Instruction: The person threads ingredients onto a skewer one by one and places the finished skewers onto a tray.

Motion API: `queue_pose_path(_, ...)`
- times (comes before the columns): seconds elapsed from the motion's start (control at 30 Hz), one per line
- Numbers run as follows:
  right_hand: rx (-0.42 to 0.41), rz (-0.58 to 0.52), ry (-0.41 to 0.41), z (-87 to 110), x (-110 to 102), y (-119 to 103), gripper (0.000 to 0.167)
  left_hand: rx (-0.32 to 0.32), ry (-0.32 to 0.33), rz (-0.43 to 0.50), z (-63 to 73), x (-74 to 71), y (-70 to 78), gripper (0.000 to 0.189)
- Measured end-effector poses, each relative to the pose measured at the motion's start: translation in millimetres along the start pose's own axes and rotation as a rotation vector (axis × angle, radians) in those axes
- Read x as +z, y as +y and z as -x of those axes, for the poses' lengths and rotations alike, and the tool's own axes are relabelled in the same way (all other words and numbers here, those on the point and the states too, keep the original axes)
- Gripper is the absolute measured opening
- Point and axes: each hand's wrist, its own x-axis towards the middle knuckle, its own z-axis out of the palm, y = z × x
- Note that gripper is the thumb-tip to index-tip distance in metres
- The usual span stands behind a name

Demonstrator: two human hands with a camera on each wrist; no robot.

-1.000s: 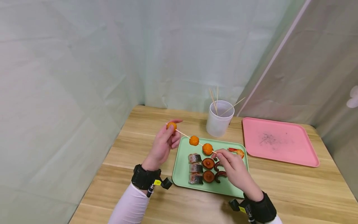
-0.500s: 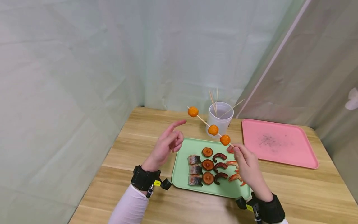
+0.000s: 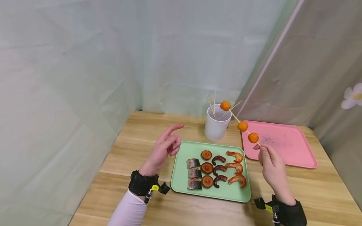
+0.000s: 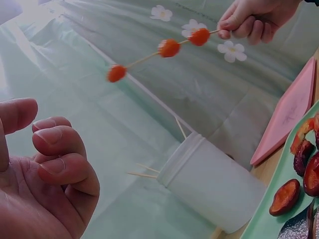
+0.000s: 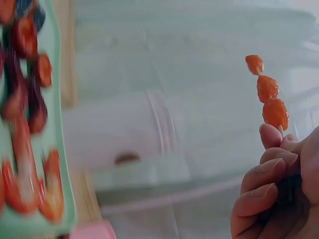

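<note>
My right hand (image 3: pixel 273 168) pinches the lower end of a thin wooden skewer (image 3: pixel 235 116) between thumb and fingers. Threaded on it are three orange balls, the lowest ball (image 3: pixel 253 137) just above my fingertips. The skewer tilts up to the left, over the corner of the pink tray (image 3: pixel 305 147); the right wrist view shows the same pinch on the balls' skewer (image 5: pixel 281 130). My left hand (image 3: pixel 162 149) holds nothing, in the air beside the green tray's left edge, with index finger extended and the other fingers loosely bent.
The green tray (image 3: pixel 181 186) bears fish pieces (image 3: pixel 194 173), mushroom caps (image 3: pixel 207 168), tentacle pieces (image 3: pixel 219 170) and shrimp (image 3: pixel 237 168), in columns. A white bucket (image 3: pixel 216 127) with several bare skewers stands behind it. Dark specks mark the pink tray at the right.
My left hand has let go of the top ball. The right hand has carried the skewer of balls rightward and up, from above the green tray toward the pink one.
</note>
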Motion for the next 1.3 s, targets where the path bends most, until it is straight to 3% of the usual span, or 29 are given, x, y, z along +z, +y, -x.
queue_pose_path(0.2,0.151,0.093,0.100,-4.9,-31,20,0.029,0.028,0.008,-0.008,-0.7,-2.5,0.6,0.046)
queue_pose_path(0.43,0.312,0.087,0.203,-5.5,-61,42,0.030,0.004,0.011,-0.022,-3.1,-3.2,-1.2,0.047)
queue_pose_path(0.6,0.522,0.101,0.214,-4.3,-84,70,0.032,0.006,-0.002,-0.033,-4.9,-2.2,-3.3,0.045)
queue_pose_path(0.73,0.644,0.164,0.193,0.7,-96,100,0.041,0.007,-0.013,-0.018,-6.6,-1.9,-5.4,0.047)
queue_pose_path(0.97,0.727,0.302,0.140,12.5,-107,139,0.054,-0.004,-0.009,-0.008,-5.1,-2.6,-6.6,0.045)
queue_pose_path(1.3,0.820,0.342,0.134,15.9,-116,158,0.063,-0.032,-0.002,-0.028,-3.9,-2.6,-7.5,0.045)
